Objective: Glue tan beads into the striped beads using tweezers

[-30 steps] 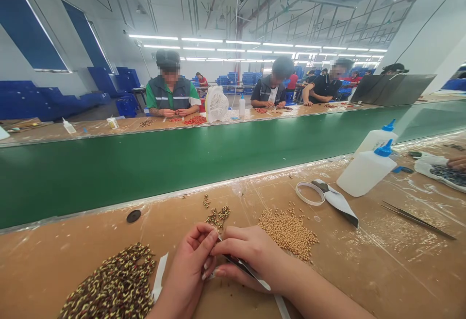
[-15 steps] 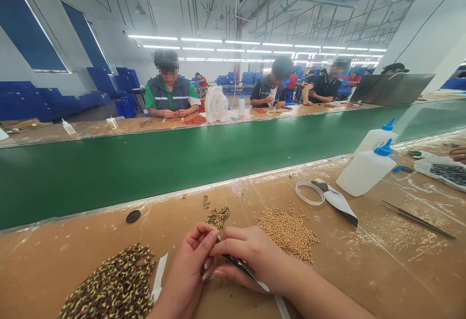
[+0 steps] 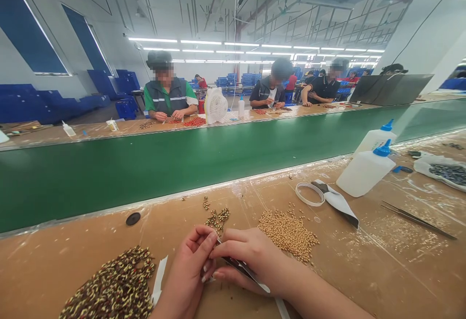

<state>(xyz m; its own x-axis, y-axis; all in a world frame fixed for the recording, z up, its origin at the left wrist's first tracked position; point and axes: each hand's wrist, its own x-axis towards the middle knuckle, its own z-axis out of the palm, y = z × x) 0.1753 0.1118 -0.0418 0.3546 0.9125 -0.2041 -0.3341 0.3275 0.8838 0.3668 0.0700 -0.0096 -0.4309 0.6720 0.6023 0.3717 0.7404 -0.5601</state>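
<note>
My left hand (image 3: 192,260) is closed in a pinch, its thumb and forefinger at the upper end of a narrow dark strip with a pale edge (image 3: 244,271). My right hand (image 3: 251,251) is closed over the same strip, which slants down to the right under its fingers. Whatever small piece may sit between the fingertips is hidden. Just beyond my fingers lie a few small dark-and-yellow curved pieces (image 3: 218,217). A heap of tan beads (image 3: 287,234) spreads beyond my right hand. Left of my left forearm is a large pile of dark-and-cream curved pieces (image 3: 112,285).
A white strip (image 3: 159,280) and black disc (image 3: 133,218) lie left. Rightward are a tape roll (image 3: 310,203), a folded black-and-white sheet (image 3: 340,202), glue bottles (image 3: 364,173) and tweezers (image 3: 418,219). Beyond a green conveyor belt (image 3: 218,149), people sit working near a white fan (image 3: 216,106).
My hands keep almost the same pose on the strip. Another person's hand at the right edge has left view. Across the belt, the person in green has moved their hands apart.
</note>
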